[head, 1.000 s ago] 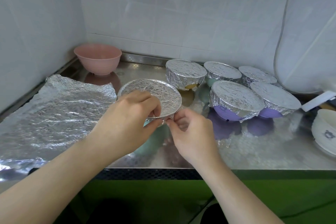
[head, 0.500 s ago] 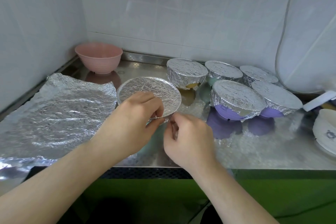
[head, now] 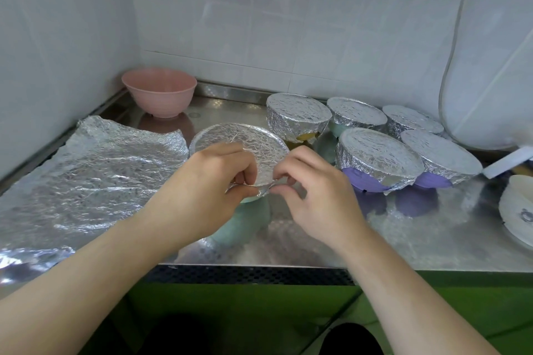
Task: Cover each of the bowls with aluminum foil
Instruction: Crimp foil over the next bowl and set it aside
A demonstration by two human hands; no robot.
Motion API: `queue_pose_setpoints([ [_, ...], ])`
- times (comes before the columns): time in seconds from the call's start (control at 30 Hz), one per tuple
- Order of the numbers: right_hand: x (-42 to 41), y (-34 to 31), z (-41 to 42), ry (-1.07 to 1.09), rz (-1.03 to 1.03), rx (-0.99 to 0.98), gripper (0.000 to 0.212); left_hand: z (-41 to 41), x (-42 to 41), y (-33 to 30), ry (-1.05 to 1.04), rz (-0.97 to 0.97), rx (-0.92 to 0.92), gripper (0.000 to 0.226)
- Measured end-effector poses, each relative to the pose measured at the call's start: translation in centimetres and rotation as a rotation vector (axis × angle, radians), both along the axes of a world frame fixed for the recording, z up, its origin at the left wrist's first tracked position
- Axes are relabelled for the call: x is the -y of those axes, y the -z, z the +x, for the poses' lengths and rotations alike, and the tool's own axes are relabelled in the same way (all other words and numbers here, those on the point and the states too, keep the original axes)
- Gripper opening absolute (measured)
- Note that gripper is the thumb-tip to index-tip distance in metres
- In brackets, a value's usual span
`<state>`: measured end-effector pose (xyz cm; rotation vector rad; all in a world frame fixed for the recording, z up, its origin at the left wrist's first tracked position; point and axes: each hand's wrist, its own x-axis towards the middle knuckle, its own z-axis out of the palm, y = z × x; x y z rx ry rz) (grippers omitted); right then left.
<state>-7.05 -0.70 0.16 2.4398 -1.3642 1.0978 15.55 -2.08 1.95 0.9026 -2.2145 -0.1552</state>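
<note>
Pinching the foil edge at the near rim of a green bowl (head: 248,219), both hands work at the middle of the steel counter (head: 432,239). The left hand (head: 213,181) has thumb and curled fingers closed on the crumpled foil skirt, and the right hand (head: 314,190) nips the same edge just beside it with thumb and forefinger, its other fingers bent. The foil (head: 230,141) lies stretched flat across the bowl's top, with the green side bare below the hands. At 9 o'clock from this bowl a loose foil sheet (head: 95,179) lies spread on the counter. At 11 o'clock, in the corner, stands an uncovered pink bowl (head: 158,92). From 1 to 3 o'clock sit five foil-covered bowls close together, the nearest a purple bowl (head: 375,161). At far 3 o'clock a white bowl (head: 516,213) shows partly at the frame edge.
</note>
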Motion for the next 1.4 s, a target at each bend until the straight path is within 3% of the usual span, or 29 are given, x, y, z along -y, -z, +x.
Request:
queue_pose_setpoints([
  [0.73, 0.2, -0.6, 1.3, -0.073, 0.008, 0.033, 0.013, -0.1, -0.1, 0.0, -0.071, -0.115, 0.047, 0.028],
  [1.4, 0.0, 0.1, 3.4, 0.081, -0.155, -0.218, 0.041, -0.2, 0.2, 0.4, -0.028, -0.063, 0.017, 0.032],
])
